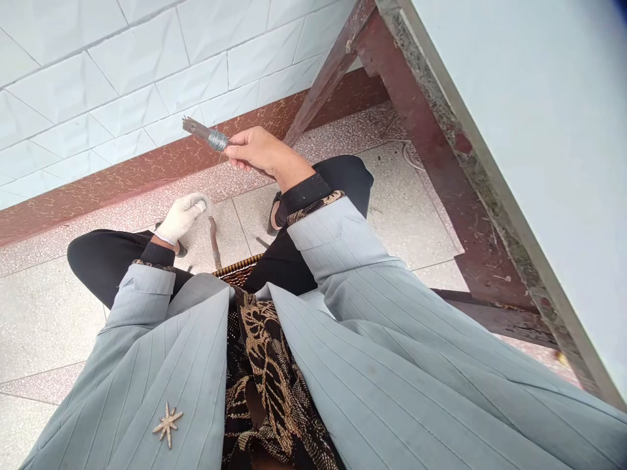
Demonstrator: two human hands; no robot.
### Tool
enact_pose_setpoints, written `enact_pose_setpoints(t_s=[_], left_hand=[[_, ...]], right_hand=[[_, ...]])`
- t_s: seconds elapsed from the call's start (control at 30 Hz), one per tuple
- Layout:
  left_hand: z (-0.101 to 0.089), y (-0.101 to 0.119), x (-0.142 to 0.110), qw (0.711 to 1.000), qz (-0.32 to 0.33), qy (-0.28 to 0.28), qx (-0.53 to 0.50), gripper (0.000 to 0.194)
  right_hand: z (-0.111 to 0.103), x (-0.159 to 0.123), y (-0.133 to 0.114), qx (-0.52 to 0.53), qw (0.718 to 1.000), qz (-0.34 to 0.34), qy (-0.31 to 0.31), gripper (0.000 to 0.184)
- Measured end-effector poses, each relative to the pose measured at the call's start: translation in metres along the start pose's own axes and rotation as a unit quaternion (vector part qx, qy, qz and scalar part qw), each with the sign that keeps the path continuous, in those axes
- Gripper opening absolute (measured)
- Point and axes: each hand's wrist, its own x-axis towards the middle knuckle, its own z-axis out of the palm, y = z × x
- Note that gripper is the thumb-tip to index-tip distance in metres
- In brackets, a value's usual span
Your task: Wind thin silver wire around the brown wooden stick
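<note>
Note the wooden stick (pixel 198 130) gripped beside its wire winding (pixel 217 140) in the right hand (pixel 257 151), toward the floor's (pixel 44 307) wall-side edge, apparently leaving the frayed end (pixel 187 123) free, with the gloved left hand (pixel 179 219) curled near a brown rod (pixel 214 245), any grip impossible to tell.

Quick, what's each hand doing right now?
Left hand: gloved and curled; can't tell if it grips anything.
Right hand: closed on a stick with silvery winding.

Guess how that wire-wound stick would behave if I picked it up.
Probably stiff: the stick juts straight out beyond the right hand without visible sagging. Its ragged end may snag or splinter. The wire coil bulging around it likely adds weight there and might make it roll unevenly.
</note>
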Motion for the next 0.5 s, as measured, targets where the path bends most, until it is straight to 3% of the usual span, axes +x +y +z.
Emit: enact_pose_setpoints(t_s=[0.27, 0.37, 0.5], left_hand=[[-0.020, 0.012, -0.009, 0.996, 0.030, 0.042, 0.075, 0.026], [-0.027, 0.017, -0.014, 0.994, 0.044, 0.057, 0.077, 0.027], [-0.029, 0.019, -0.013, 0.993, 0.044, 0.046, 0.096, 0.027]], right_hand=[[0.006, 0.006, 0.004, -0.093, 0.994, 0.019, -0.058, 0.019], [0.013, 0.003, 0.002, -0.159, 0.972, 0.031, -0.171, 0.015], [0.026, 0.000, -0.003, -0.192, 0.911, 0.023, -0.365, 0.013]])
